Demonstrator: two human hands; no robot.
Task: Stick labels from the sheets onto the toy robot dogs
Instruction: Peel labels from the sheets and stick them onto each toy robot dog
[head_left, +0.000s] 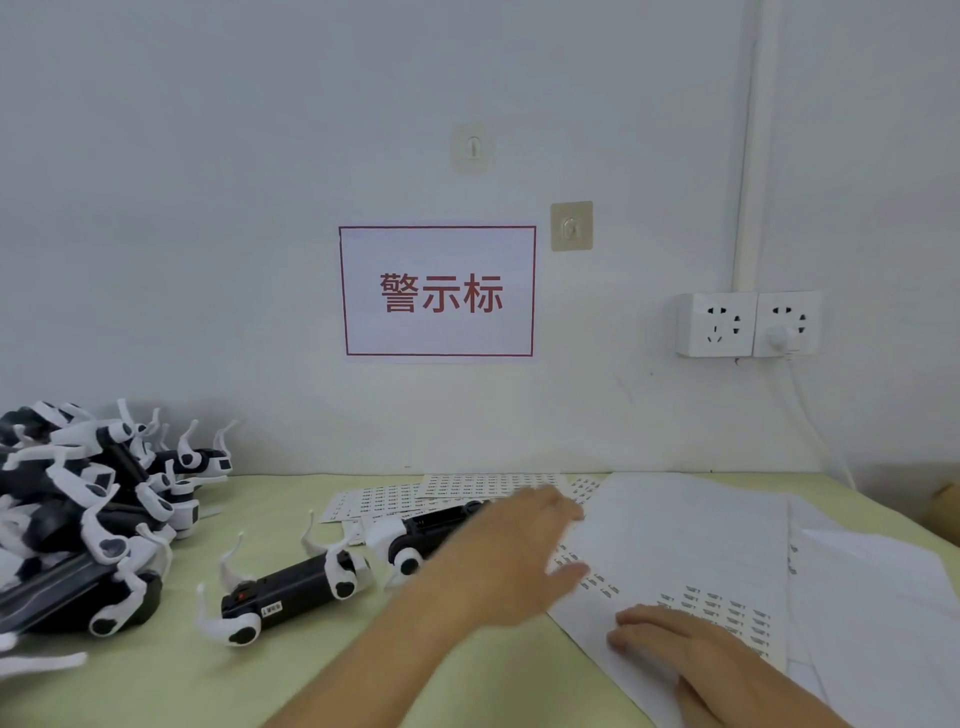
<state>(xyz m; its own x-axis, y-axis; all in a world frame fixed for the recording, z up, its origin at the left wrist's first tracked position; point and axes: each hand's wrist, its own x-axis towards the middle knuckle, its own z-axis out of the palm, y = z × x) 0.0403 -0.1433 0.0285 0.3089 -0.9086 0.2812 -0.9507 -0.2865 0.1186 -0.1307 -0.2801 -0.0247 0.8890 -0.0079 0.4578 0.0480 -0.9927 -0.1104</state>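
Observation:
A black and white toy robot dog (291, 587) lies on its side on the green table, with a small label on its body. A second dog (431, 530) lies behind it, partly hidden by my left hand (509, 551). That hand reaches forward over the label sheet (691, 545) with its fingers stretched out, blurred by motion. My right hand (680, 654) rests flat on the near part of the same sheet, beside rows of small labels (727, 613). More label sheets (467, 491) lie at the back by the wall.
A heap of several toy dogs (88, 509) fills the table's left side. Blank white sheets (872, 587) lie at the right. On the wall hang a red-framed sign (437, 291), two sockets (748, 325) with a plugged-in cord, and two hooks.

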